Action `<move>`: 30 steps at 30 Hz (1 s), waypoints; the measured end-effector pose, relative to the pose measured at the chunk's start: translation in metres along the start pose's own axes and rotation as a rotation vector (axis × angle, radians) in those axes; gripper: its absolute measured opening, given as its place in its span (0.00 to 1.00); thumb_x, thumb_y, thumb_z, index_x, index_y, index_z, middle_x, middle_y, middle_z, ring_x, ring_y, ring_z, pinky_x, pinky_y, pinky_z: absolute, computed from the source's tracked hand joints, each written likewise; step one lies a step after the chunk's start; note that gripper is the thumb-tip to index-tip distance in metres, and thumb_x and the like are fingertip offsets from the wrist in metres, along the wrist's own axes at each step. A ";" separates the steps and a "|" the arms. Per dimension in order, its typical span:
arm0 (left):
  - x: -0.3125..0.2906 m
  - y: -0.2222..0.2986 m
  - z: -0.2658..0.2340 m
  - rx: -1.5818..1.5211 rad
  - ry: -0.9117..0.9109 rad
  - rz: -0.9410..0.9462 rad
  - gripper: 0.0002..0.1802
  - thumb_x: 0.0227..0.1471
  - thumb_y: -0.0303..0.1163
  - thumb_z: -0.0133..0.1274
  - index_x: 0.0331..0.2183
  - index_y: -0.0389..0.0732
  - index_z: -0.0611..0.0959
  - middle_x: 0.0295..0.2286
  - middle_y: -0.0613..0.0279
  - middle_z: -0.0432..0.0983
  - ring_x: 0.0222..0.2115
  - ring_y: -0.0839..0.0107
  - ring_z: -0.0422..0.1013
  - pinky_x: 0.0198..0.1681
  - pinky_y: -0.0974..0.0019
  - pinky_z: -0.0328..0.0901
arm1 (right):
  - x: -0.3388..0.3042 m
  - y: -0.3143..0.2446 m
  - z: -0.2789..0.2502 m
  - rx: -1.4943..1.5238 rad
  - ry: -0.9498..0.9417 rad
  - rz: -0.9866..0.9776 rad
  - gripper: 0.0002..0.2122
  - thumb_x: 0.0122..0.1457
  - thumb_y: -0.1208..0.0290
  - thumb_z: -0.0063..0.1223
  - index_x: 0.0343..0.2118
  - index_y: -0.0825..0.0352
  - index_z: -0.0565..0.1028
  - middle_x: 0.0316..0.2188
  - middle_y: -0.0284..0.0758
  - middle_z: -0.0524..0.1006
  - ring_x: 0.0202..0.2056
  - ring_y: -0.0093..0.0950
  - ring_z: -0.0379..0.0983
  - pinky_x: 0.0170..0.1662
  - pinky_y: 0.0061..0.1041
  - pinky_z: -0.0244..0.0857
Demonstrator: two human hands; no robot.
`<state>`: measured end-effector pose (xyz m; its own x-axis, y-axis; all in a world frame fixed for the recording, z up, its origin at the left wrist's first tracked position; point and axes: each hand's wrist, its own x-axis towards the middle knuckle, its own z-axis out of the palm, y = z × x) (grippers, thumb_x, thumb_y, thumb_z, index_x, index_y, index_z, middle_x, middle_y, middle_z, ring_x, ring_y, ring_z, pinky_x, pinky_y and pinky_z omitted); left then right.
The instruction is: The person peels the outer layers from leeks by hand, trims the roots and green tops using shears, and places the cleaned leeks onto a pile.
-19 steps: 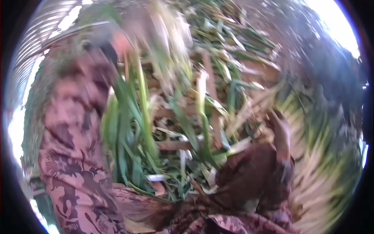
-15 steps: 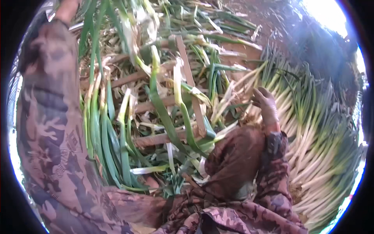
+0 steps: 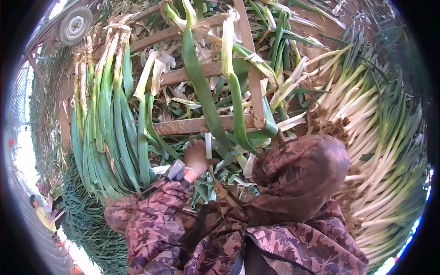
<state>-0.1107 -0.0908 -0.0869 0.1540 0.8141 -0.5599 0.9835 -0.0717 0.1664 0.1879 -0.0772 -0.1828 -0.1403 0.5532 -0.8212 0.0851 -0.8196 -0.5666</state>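
My left hand (image 3: 196, 156), in a pale glove, hovers low between my knees, its fingers curled; whatever they may hold is hidden. Just right of it stands a short white stalk piece (image 3: 208, 145). To the left, unpeeled long green onions (image 3: 106, 105) lie in a thick row with their roots away from me. Two cut onion stalks (image 3: 228, 50) with broad leaves lean over the wooden frame (image 3: 201, 123). Peeled green onions (image 3: 366, 133) form a long pile on the right, white ends towards my knee. My right hand is out of view, and its forearm is hidden behind the knee.
Stripped leaves and peelings (image 3: 206, 89) litter the ground under and around the frame. A wheel (image 3: 75, 25) is at the far left. Past the dark green leaves (image 3: 89, 224), a person in yellow (image 3: 44, 215) sits at the left edge.
My left arm has drawn back from the far left to between my knees. The right hand has left the peeled pile and gone from view. The whole view has shifted.
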 end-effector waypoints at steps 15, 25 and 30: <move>0.054 -0.016 0.217 -0.348 0.149 0.169 0.24 0.49 0.45 0.56 0.45 0.42 0.78 0.42 0.51 0.75 0.45 0.48 0.70 0.48 0.47 0.62 | 0.072 -0.060 0.012 0.323 0.321 -0.485 0.13 0.58 0.72 0.58 0.43 0.72 0.76 0.39 0.31 0.77 0.37 0.20 0.72 0.39 0.23 0.67; 0.051 -0.103 0.067 -0.516 0.580 -0.432 0.24 0.51 0.41 0.53 0.48 0.40 0.77 0.42 0.45 0.75 0.44 0.49 0.70 0.48 0.49 0.62 | 0.143 -0.210 -0.124 -0.305 0.864 -0.705 0.18 0.49 0.62 0.63 0.39 0.68 0.77 0.31 0.40 0.81 0.32 0.32 0.78 0.39 0.31 0.69; 0.054 -0.130 0.080 -0.567 0.528 -0.649 0.24 0.52 0.40 0.53 0.49 0.40 0.77 0.42 0.46 0.75 0.44 0.51 0.71 0.47 0.51 0.64 | 0.191 -0.211 -0.182 -0.658 0.871 -0.589 0.22 0.48 0.54 0.65 0.38 0.69 0.78 0.30 0.40 0.80 0.31 0.35 0.76 0.38 0.32 0.68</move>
<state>-0.2224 -0.0836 -0.2035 -0.5913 0.7595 -0.2711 0.6511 0.6480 0.3952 0.3228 0.2287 -0.2323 0.3558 0.9327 -0.0595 0.7452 -0.3215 -0.5843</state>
